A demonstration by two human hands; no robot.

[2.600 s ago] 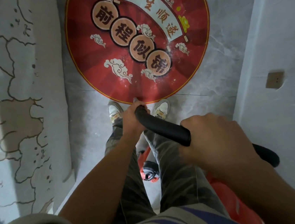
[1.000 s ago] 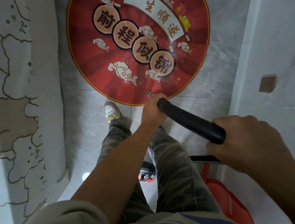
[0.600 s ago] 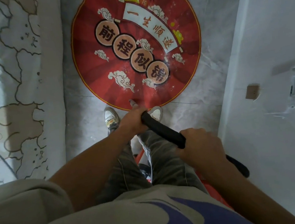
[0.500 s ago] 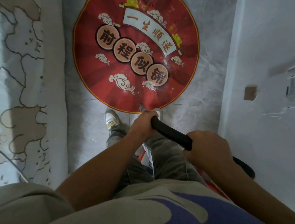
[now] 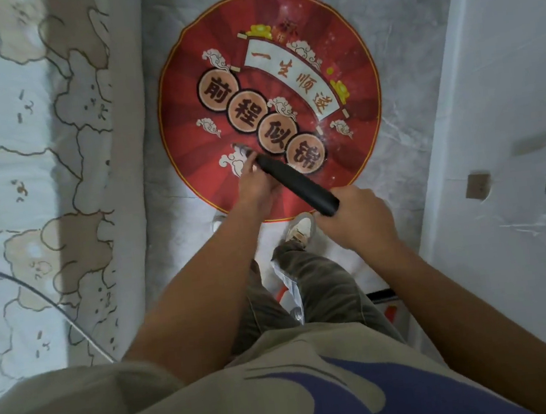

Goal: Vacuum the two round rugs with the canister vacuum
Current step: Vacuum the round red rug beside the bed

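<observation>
A round red rug [image 5: 187,121] with printed characters, clouds and a white scroll lies on the grey marble floor ahead of my feet. I hold a black vacuum wand [image 5: 296,182] slanting down to the left over the rug's near part. My left hand [image 5: 255,183] grips its lower end, and the grey nozzle tip [image 5: 239,147] shows just beyond my fingers on the rug. My right hand [image 5: 356,219] grips the upper end. A bit of the red and white canister [image 5: 391,312] shows behind my right leg. Only one rug is in view.
A bed with a white and tan cartoon cover [image 5: 32,166] runs along the left, with a thin dark cord [image 5: 36,291] across it. A white wall [image 5: 499,113] with a small brown plate [image 5: 478,185] closes the right side. My shoes [image 5: 301,229] stand at the rug's near edge.
Both hands pushed the wand forward and to the left, so the nozzle went from the rug's near edge onto the rug. The view tilted forward and shows the whole rug.
</observation>
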